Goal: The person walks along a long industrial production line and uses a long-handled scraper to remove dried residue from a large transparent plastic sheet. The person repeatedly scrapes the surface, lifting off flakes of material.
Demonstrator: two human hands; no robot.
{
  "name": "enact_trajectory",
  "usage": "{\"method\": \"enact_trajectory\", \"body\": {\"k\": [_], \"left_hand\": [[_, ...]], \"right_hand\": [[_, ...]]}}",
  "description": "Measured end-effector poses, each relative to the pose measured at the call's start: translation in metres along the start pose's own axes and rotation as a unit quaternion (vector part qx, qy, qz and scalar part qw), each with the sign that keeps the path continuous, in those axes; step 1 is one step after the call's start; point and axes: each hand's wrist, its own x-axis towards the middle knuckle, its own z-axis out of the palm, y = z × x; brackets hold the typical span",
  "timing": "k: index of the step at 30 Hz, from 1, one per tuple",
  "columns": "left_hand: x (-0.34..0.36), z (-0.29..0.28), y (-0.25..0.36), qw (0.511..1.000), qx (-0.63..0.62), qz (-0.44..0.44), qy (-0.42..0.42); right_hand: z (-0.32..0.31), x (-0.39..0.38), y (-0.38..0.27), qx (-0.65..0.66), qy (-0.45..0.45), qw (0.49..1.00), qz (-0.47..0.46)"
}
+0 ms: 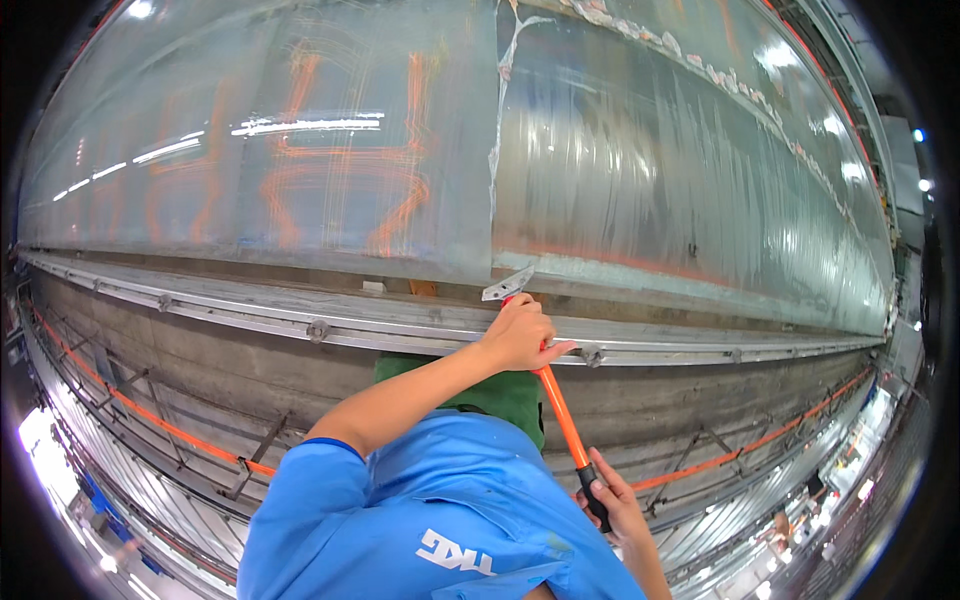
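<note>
My left hand grips the upper end of a long-handled scraper, its orange shaft running down toward me, just below a flat metal blade head. My right hand is closed round the black grip at the shaft's lower end. The blade is at the lower edge of a large glossy sheet surface, close to a vertical seam. Orange marks show on the left panel; the right panel has streaks and a pale band along its bottom.
A metal rail with round fittings crosses just below the sheet, in front of my body. A grey concrete-like band lies under it. Orange rails on dark brackets curve along both sides. Bright lights and other structures show at the rim.
</note>
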Motion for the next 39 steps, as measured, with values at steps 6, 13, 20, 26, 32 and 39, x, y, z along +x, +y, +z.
{"method": "enact_trajectory", "body": {"k": [6, 13, 20, 26, 32, 39], "left_hand": [[-0.035, -0.012, -0.02, 0.995, -0.093, 0.025, -0.011], [0.057, -0.061, -0.096, 0.996, -0.054, 0.061, 0.04], [-0.008, -0.028, -0.054, 0.993, -0.089, 0.076, -0.023], [-0.018, -0.038, -0.031, 0.979, -0.14, 0.117, 0.092], [0.033, -0.078, -0.08, 0.965, -0.208, 0.095, 0.131], [0.158, -0.142, -0.158, 0.946, -0.261, 0.103, 0.16]], "right_hand": [[0.082, -0.008, 0.039, -0.008, 0.064, 0.998, -0.001], [0.136, 0.044, -0.018, 0.118, -0.018, 0.992, -0.042], [0.12, 0.012, 0.027, 0.2, -0.063, 0.977, -0.047], [0.13, 0.01, 0.031, 0.204, -0.077, 0.976, 0.006], [0.193, 0.021, -0.061, 0.149, -0.046, 0.987, 0.023], [0.277, 0.068, -0.2, 0.176, 0.018, 0.984, 0.005]]}}
